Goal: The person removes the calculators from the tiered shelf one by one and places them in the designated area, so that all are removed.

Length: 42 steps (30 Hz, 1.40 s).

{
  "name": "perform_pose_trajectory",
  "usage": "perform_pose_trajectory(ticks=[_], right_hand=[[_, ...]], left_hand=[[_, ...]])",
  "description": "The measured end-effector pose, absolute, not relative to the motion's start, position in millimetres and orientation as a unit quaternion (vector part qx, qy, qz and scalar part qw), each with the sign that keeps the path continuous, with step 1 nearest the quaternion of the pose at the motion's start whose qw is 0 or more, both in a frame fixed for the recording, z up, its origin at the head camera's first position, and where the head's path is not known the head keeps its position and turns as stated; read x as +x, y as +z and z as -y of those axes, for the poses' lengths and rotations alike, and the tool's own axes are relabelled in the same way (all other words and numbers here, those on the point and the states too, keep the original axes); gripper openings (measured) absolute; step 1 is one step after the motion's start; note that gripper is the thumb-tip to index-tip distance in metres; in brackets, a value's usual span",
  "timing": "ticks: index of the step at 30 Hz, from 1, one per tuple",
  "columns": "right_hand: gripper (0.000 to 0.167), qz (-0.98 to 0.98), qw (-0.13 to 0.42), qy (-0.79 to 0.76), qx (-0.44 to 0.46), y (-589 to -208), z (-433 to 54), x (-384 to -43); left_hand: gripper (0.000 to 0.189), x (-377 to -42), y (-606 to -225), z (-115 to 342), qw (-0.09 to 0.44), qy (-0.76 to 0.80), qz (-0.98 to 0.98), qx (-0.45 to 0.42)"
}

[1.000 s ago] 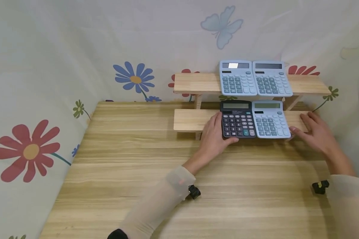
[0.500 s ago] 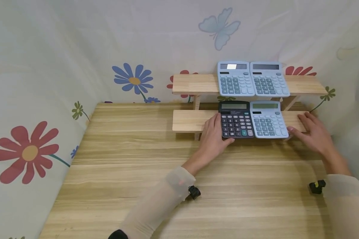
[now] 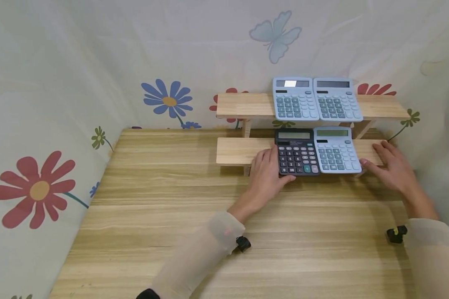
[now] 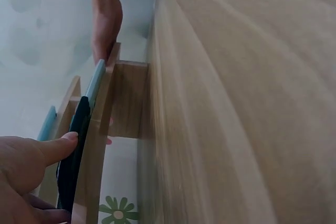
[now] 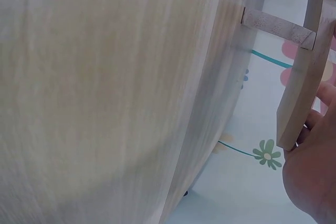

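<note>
On the lower board of a two-tier wooden shelf (image 3: 236, 150), a black calculator (image 3: 296, 151) lies beside a light-blue calculator (image 3: 336, 150). My left hand (image 3: 265, 174) holds the black one, fingers along its left side and thumb at its front edge. Seen from the left wrist, the thumb (image 4: 65, 142) presses the edge of the black calculator (image 4: 72, 156). At the shelf's right end, my right hand (image 3: 394, 166) grips the board, its thumb close to the blue calculator's lower corner. The right wrist view shows bent fingers (image 5: 313, 119) against the board's end (image 5: 294, 114).
Two more light-blue calculators, one on the left (image 3: 294, 99) and one on the right (image 3: 337, 99), lie side by side on the upper board (image 3: 245, 104). The shelf stands at the back of a wood-grain table (image 3: 164, 174), before a flower-printed curtain (image 3: 209, 45).
The black calculator has shifted slightly toward me with my left hand, its front edge now a little lower than the blue one's. My right hand stays at the shelf's end.
</note>
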State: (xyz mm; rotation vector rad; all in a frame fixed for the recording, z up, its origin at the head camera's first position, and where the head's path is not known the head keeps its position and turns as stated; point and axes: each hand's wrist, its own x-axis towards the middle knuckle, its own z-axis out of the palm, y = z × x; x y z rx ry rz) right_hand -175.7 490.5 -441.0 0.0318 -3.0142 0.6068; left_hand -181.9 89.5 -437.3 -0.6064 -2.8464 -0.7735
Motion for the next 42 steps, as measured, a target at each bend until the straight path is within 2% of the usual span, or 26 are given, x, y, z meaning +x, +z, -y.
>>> perform_pose_trajectory(ticks=[17, 27, 35, 42], right_hand=[[0.085, 0.978, 0.04, 0.202, 0.013, -440.8, -488.7, -176.2], [0.085, 0.978, 0.043, 0.204, 0.017, -442.9, -489.5, -174.0], [0.083, 0.978, 0.048, 0.203, 0.018, -445.4, -491.3, -174.6], [0.084, 0.978, 0.049, 0.202, 0.015, -444.7, -490.5, -174.6]], left_hand=[[0.103, -162.3, -442.4, -91.2, 0.126, -0.216, 0.953, -0.169], [0.069, -162.8, -451.4, -90.8, 0.021, -0.413, 0.901, -0.132], [0.07, -165.6, -459.3, -92.7, -0.061, -0.621, 0.777, -0.086], [0.054, -164.2, -453.1, -94.2, -0.113, -0.756, 0.644, -0.025]])
